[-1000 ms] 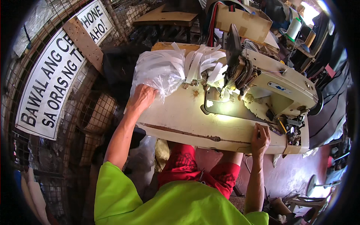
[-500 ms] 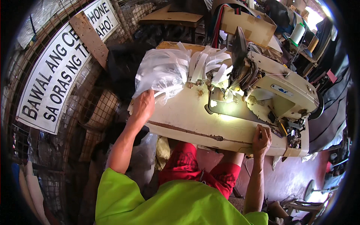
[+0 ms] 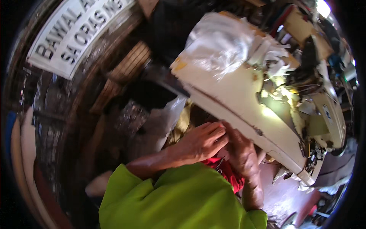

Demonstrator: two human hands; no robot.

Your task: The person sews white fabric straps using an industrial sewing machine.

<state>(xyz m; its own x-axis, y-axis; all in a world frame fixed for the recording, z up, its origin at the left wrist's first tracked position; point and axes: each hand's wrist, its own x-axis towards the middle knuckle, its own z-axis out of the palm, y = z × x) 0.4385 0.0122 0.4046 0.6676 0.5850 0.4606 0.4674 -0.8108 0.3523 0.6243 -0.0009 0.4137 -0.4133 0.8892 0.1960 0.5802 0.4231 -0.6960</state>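
Observation:
My left hand (image 3: 204, 140) and my right hand (image 3: 241, 148) meet over my lap, just in front of the sewing table's edge. Both have curled fingers, and their fingertips come together. Anything pinched between them is hidden or too small to make out. Beyond them, a clear plastic bag (image 3: 217, 42) with white strips inside lies on the cream sewing table (image 3: 236, 93). Loose white strips (image 3: 268, 53) are heaped beside the bag. The sewing machine (image 3: 328, 118) stands at the right, its lamp lighting the table around the needle.
Below the table's left end hang a pale plastic sheet (image 3: 156, 126) and a yellowish cloth (image 3: 181, 126). At the left is a wire-mesh wall with a white sign (image 3: 72, 42). Small tools (image 3: 314, 152) lie beside the machine. A cardboard box (image 3: 301, 26) sits behind the table.
My left hand has let go of the plastic bag, and my right hand has left the table's front edge. They have come together over my lap. The view has swung to the left.

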